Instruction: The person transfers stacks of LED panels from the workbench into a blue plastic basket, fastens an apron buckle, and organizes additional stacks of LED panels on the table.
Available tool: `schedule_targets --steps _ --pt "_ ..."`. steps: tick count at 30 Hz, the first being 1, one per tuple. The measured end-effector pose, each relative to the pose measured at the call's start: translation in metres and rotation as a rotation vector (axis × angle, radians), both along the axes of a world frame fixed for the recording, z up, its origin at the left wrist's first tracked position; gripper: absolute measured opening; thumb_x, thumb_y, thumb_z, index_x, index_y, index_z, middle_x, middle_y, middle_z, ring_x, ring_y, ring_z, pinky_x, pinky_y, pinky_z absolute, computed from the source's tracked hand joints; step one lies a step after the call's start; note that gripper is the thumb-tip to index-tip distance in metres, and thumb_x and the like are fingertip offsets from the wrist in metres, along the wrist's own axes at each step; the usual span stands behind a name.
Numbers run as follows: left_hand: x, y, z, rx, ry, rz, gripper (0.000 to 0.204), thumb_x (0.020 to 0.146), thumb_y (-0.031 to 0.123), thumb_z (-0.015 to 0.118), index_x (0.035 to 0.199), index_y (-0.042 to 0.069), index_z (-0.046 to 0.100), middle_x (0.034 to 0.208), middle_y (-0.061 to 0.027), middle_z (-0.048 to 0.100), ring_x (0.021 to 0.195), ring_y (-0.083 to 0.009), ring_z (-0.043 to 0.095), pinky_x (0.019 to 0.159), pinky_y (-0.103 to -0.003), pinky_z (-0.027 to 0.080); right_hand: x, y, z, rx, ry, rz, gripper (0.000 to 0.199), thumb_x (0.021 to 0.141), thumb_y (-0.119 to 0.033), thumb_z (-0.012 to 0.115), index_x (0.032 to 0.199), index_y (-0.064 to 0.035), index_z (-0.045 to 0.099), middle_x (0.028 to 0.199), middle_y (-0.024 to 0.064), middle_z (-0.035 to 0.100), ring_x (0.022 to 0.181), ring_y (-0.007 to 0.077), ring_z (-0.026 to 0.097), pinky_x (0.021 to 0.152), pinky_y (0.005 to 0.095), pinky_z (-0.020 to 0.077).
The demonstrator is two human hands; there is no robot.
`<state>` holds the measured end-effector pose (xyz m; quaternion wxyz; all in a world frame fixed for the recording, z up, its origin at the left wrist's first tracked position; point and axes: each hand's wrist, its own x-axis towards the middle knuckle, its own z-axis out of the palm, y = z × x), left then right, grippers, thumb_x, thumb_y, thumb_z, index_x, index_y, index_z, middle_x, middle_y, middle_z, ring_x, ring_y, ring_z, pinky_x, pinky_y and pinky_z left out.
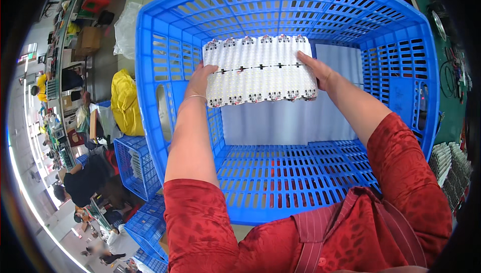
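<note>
Between my two hands is a white LED circuit board panel [260, 82], with rows of small lights and dark components along its scalloped edges and across its middle. My left hand [199, 80] is closed on its left edge, thumb on top. At the right edge my right hand [316, 70] grips it the same way, the other fingers hidden beneath. The panel is over the inside of a large blue slotted plastic crate [144, 67]. Pale, smooth sheets [280, 125] lie at the crate's bottom, partly covered by the panel.
Left of the crate are a yellow bag [125, 102], clear plastic film [128, 30] and smaller blue crates [140, 165]. A green surface [453, 110] runs along the right, near stacked ridged white pieces [443, 163]. Other people, one in black [90, 178], sit at benches far left.
</note>
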<state>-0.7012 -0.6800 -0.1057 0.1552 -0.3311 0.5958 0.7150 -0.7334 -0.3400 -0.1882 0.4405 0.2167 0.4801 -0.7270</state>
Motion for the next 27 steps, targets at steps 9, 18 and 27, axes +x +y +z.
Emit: schedule_targets --steps 9,18,27 --pt "-0.021 -0.018 -0.051 -0.058 0.035 -0.03 0.06 0.076 0.013 0.06 0.135 0.005 0.048 0.115 -0.0131 0.061 0.1 -0.0268 0.061 0.085 -0.039 0.049 -0.019 -0.021 -0.044 0.074 0.026 -0.059 0.072 0.084 -0.049 0.067 0.135 -0.0033 0.047 0.126 0.0145 0.059 0.113 0.024 0.06 0.097 0.0389 0.0471" --pt "-0.033 -0.013 -0.07 -0.198 -0.113 -0.027 0.06 0.076 0.024 0.063 0.131 0.006 0.051 0.119 -0.0128 0.06 0.105 -0.0288 0.058 0.09 -0.042 0.045 -0.019 -0.028 -0.054 0.176 0.086 -0.221 0.08 0.079 -0.044 0.074 0.134 0.0041 0.043 0.124 0.0197 0.058 0.109 0.0299 0.062 0.095 0.0446 0.0486" --pt "-0.04 -0.011 -0.077 -0.325 -0.025 -0.253 0.062 0.077 0.025 0.067 0.133 0.003 0.049 0.12 -0.015 0.061 0.107 -0.0284 0.058 0.091 -0.038 0.044 -0.024 -0.024 -0.067 0.312 0.129 -0.137 0.082 0.073 -0.049 0.076 0.13 0.0039 0.05 0.125 0.0204 0.057 0.11 0.03 0.06 0.092 0.0448 0.049"
